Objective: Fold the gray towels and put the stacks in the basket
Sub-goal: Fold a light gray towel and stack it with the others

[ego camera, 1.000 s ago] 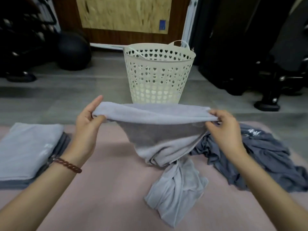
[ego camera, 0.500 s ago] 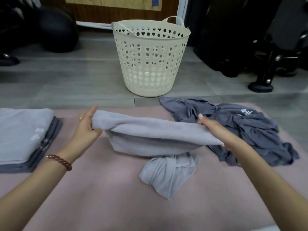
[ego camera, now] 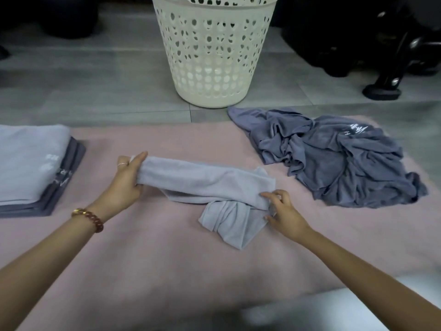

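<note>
Nearest us, our two forearms reach out over the pink mat (ego camera: 143, 259), with a brown bracelet (ego camera: 88, 217) on the left wrist. Our right grip (ego camera: 282, 212) is curled, thumb and fingers pinching the right end of a light gray towel (ego camera: 205, 180). Just left of that grip and touching it, the towel's loose part lies bunched on the mat. From there the towel runs as a gathered band up and left to our left grip (ego camera: 127, 179), whose fingers wrap under the other end with the thumb laid along the top. A thin ring (ego camera: 123, 164) shows on one finger. Well left of the left grip sits a folded stack (ego camera: 31, 161) of gray towels, light on dark. Beyond the right grip and apart from it, a dark gray towel (ego camera: 334, 161) lies crumpled. Farther still, beyond both grips, the cream basket (ego camera: 214, 56) stands upright on the gray floor (ego camera: 83, 87).
</note>
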